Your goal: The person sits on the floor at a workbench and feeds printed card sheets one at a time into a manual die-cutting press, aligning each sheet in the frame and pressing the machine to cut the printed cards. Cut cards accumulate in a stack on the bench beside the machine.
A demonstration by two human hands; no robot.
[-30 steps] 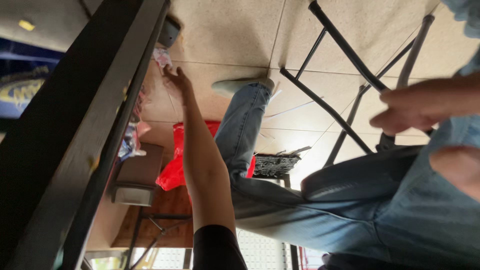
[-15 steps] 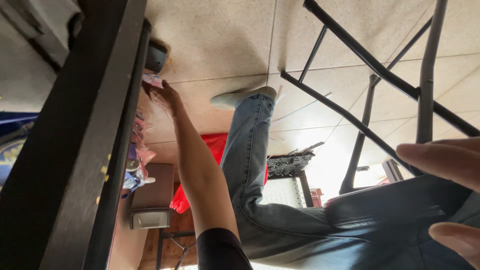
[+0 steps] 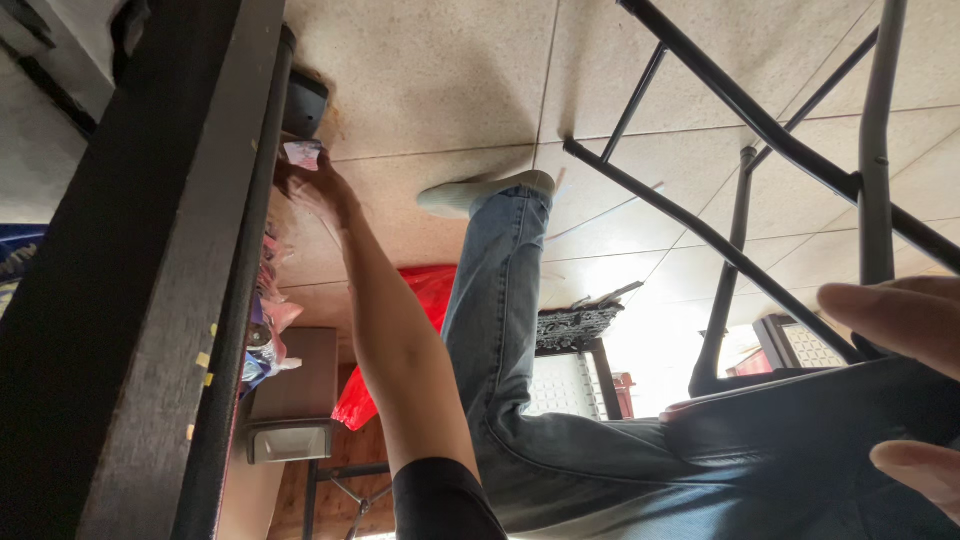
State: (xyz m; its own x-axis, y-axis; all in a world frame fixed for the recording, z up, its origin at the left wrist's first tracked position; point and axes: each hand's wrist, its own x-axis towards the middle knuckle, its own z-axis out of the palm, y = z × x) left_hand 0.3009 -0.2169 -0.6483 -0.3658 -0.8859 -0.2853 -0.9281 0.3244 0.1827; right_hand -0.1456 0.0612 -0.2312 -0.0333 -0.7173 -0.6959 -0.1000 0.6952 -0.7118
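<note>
The view is upside down, with the tiled floor [image 3: 450, 80] at the top. My left hand [image 3: 318, 192] reaches along a bare forearm to the floor beside the dark table frame [image 3: 150, 300]. Its fingertips pinch a small pink and white packet [image 3: 301, 153] just below the table's black foot [image 3: 303, 103]. My right hand [image 3: 900, 330] comes in from the right edge, fingers spread and holding nothing, over a thigh in blue jeans [image 3: 760, 460]. A jeans leg [image 3: 495, 300] runs to a grey shoe [image 3: 470, 195] on the floor.
Black metal chair legs [image 3: 720, 240] cross the right side. A red plastic bag [image 3: 430, 290] lies behind the leg. Several colourful wrappers [image 3: 265, 330] hang by the table edge. A brown stool [image 3: 295, 400] and a patterned dark stand [image 3: 575, 325] sit farther off.
My view has swung right and closer. My left hand has stretched further along the table frame to the black foot, with the packet at its fingertips. My right hand has dropped lower at the right edge.
</note>
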